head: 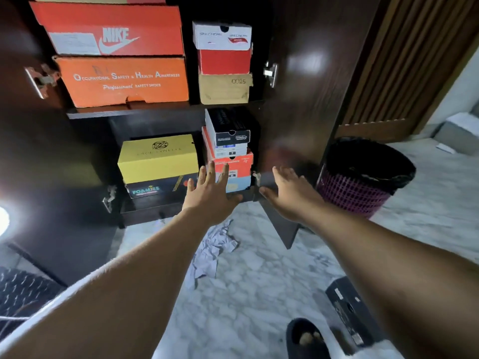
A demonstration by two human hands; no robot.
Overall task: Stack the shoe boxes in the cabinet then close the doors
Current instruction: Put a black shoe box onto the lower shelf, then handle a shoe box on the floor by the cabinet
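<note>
Marble floor [259,268], cabinet [160,112] open. Left hand [210,193], right hand [287,195] spread, nothing held. Black shoe box [350,309] on floor judged best stacked before doors are shut.

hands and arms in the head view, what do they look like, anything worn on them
Both arms are bare from the elbow down, with no gloves, watch, rings or bands to be seen on the left hand or the right hand. A white sleeve shows at the left upper arm, near the bottom left corner. No sleeve shows on the right arm.
</note>
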